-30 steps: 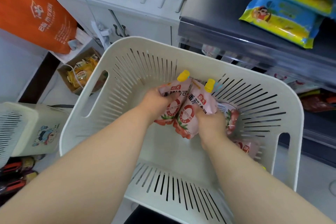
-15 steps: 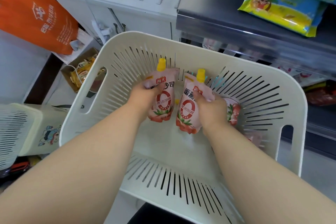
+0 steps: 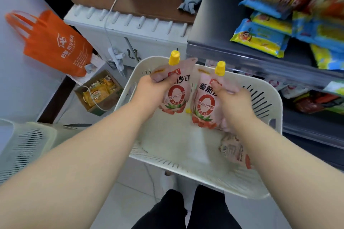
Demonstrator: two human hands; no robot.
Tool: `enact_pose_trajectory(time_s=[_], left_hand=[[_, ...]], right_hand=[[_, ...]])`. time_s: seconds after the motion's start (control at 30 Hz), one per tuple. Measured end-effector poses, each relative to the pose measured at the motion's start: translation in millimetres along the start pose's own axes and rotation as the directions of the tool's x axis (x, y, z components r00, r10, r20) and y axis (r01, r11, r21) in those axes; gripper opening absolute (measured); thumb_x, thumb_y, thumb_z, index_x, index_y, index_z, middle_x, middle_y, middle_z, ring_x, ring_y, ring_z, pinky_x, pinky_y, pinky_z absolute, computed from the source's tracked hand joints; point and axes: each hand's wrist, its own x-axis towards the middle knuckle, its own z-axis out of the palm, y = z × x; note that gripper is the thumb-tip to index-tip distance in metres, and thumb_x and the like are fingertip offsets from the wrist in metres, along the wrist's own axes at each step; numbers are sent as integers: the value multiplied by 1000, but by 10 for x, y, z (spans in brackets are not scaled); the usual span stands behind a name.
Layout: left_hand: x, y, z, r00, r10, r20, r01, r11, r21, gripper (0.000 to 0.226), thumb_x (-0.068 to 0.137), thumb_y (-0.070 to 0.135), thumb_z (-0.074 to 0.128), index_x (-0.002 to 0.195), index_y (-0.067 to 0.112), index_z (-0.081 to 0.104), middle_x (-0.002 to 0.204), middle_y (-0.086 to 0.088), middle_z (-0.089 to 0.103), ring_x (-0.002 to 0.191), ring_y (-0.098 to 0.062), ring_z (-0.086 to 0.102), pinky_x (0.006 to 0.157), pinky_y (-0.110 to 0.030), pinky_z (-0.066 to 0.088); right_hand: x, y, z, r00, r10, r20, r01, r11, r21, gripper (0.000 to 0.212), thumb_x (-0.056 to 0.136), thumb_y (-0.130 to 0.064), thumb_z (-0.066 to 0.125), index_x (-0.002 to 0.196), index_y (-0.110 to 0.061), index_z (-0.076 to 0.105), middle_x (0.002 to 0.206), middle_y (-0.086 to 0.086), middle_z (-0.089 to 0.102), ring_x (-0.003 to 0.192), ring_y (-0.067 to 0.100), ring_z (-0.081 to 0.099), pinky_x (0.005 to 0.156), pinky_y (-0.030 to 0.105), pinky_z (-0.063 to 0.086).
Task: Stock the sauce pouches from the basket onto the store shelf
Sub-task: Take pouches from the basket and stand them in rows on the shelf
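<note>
A person's left hand [image 3: 150, 89] has its fingers [image 3: 163, 82] curled round the top of a pink sauce pouch [image 3: 176, 96] with a yellow cap, gripping it just below the spout. The right hand [image 3: 236, 98] grips a second pouch [image 3: 203, 108] in the same way, its fingers closed on the pouch's upper right side. Both pouches hang upright, just beside each other, above the white slatted basket [image 3: 273, 98]. The bare forearms reach forward from the lower corners, hands about level. A third pouch [image 3: 230, 148] lies on the basket floor beside the right forearm. The dark store shelf [image 3: 214, 24] stands just beyond the basket to the right and carries blue and yellow snack packets [image 3: 258, 39].
</note>
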Motion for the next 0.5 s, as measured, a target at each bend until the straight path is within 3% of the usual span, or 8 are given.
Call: enact_pose_trajectory(time_s=[0.07, 0.13, 0.2, 0.27, 0.37, 0.5], left_hand=[[-60, 168, -33, 998, 37, 47, -34, 998, -62, 6, 82, 14, 69, 85, 19, 70, 82, 3, 74, 80, -15, 71, 76, -32, 57], [-143, 367, -37, 992, 78, 102, -68, 993, -98, 9, 84, 11, 67, 78, 16, 68, 69, 5, 73, 68, -11, 70, 69, -27, 57], [-235, 585, 10, 981, 123, 153, -106, 988, -117, 11, 83, 12, 67, 73, 16, 67, 63, 7, 72, 62, -9, 69, 68, -27, 56], [-342, 840, 108, 960, 155, 233, -123, 981, -148, 9, 83, 10, 66, 76, 15, 68, 66, 5, 73, 65, -12, 70, 74, -32, 57], [-504, 1289, 330, 923, 230, 309, -179, 966, -185, 9, 83, 9, 67, 76, 14, 68, 71, 1, 74, 74, -22, 70, 82, -42, 56], [-796, 1881, 658, 856, 340, 390, -249, 931, -267, 6, 85, 12, 65, 82, 13, 69, 74, -2, 75, 75, -25, 71, 75, -40, 57]], right_hand=[[-76, -201, -142, 998, -43, -49, 45, 997, 54, 18, 84, -28, 68, 95, -14, 68, 92, 8, 71, 86, 23, 66, 79, 38, 53], [-193, -423, -281, 987, -113, -113, 119, 992, 45, 13, 79, -33, 72, 82, -21, 67, 91, 4, 72, 86, 23, 68, 86, 47, 54], [-326, -639, -419, 973, -167, -157, 185, 977, 110, 10, 79, -29, 72, 77, -22, 66, 82, -1, 73, 80, 20, 70, 84, 47, 55], [-494, -869, -571, 960, -224, -169, 259, 939, 225, 3, 84, -16, 68, 82, -17, 67, 81, 2, 73, 78, 20, 71, 82, 46, 56], [-764, -1252, -851, 927, -309, -215, 361, 890, 278, 9, 84, -14, 68, 92, -10, 68, 93, 12, 72, 88, 30, 70, 81, 51, 56], [-1107, -1729, -1347, 851, -428, -305, 506, 824, 255, 4, 85, -10, 66, 85, -13, 68, 87, 9, 72, 86, 32, 70, 79, 50, 55]])
